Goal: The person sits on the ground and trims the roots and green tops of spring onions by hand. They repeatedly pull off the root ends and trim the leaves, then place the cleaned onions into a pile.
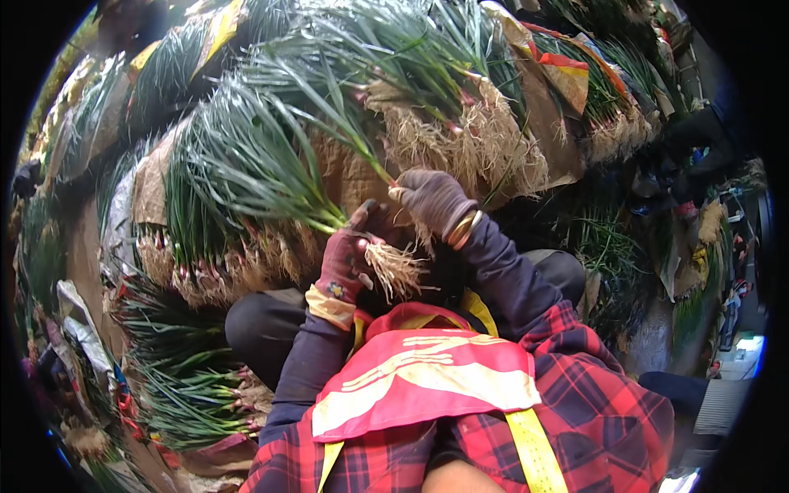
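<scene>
My left hand (341, 262), in a reddish work glove with a small flower mark, grips a bunch of spring onions (330, 219). Their pale roots (394, 268) hang out below the fingers, and the green leaves fan up to the left. Just to the right, my right hand (434, 200), in a greyish purple knit glove, pinches a spring onion stalk (368, 155) near its base. A bracelet (463, 231) circles that wrist. Directly ahead lies a pile of spring onions (370, 49), with tangled roots (487, 138) facing me.
More spring onions (203, 197) lie in a row at left, partly under brown sacking (154, 185). A smaller heap (191, 388) lies beside my left knee. Sacking (545, 117) separates the pile from another bundle (616, 123) at upper right. A person's sleeve or trouser leg (672, 391) shows at lower right.
</scene>
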A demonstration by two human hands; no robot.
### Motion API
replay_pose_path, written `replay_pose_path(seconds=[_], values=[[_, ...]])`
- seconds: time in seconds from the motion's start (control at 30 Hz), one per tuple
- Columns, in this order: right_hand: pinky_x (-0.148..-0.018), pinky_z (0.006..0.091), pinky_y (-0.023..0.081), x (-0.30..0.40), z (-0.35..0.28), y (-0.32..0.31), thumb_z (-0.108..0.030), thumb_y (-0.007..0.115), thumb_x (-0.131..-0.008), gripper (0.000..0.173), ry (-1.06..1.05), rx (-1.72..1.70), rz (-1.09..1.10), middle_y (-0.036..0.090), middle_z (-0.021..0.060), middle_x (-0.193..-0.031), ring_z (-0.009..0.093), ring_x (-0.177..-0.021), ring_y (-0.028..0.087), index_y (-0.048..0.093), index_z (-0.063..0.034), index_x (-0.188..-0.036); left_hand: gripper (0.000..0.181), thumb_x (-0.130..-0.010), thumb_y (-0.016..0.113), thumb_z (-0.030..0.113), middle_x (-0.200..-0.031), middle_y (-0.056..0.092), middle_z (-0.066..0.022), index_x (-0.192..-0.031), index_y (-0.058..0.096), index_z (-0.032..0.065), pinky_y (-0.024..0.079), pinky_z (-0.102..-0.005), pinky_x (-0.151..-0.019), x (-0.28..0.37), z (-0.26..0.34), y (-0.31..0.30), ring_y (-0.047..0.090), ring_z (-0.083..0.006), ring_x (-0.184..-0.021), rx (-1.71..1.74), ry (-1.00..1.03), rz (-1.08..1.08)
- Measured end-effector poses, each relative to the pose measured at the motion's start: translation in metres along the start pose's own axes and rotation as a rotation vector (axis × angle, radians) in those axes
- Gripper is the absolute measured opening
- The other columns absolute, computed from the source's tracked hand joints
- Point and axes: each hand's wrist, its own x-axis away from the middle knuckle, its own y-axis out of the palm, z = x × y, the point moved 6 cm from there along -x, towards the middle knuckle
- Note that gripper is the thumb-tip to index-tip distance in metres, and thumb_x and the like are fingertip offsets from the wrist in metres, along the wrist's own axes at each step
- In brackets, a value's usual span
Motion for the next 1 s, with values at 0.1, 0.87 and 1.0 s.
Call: replay_pose_path(seconds=[0.1,0.87,1.0], values=[[-0.057,0.0377,0.041,0.024,-0.015,0.031,-0.03,0.048,-0.077,0.024,-0.05,0.022,-0.056,0.055,0.0142,-0.068,0.032,-0.066,0.053,0.054,-0.0061,-0.076,0.019,-0.08,0.049,0.016,-0.062,0.053,-0.0043,-0.091,0.053,0.0012,0.046,-0.0242,-0.055,0.0,-0.006,0.004,0.053,-0.0131,-0.055,0.001,-0.081,-0.13],[-0.058,0.0397,0.041,-0.004,-0.019,0.028,-0.022,0.051,-0.071,0.019,-0.029,0.239,0.266,0.054,0.0141,-0.067,0.032,-0.066,0.052,0.052,-0.0029,-0.067,0.025,-0.078,0.053,0.016,-0.069,0.055,-0.0084,-0.094,0.05,-0.0034,0.044,-0.0211,-0.048,-0.001,-0.008,-0.025,0.052,-0.0142,-0.052,-0.315,0.018,-0.104],[-0.065,0.0388,0.043,0.003,0.036,0.055,-0.029,0.048,-0.075,0.029,0.216,0.387,-0.47,0.057,0.0167,-0.073,0.032,-0.071,0.055,0.059,-0.0025,-0.077,0.015,-0.077,0.05,0.009,-0.067,0.056,-0.0092,-0.085,0.054,-0.0042,0.043,-0.0212,-0.048,0.02,0.001,0.005,0.053,-0.014,-0.053,-0.284,0.075,0.026]])
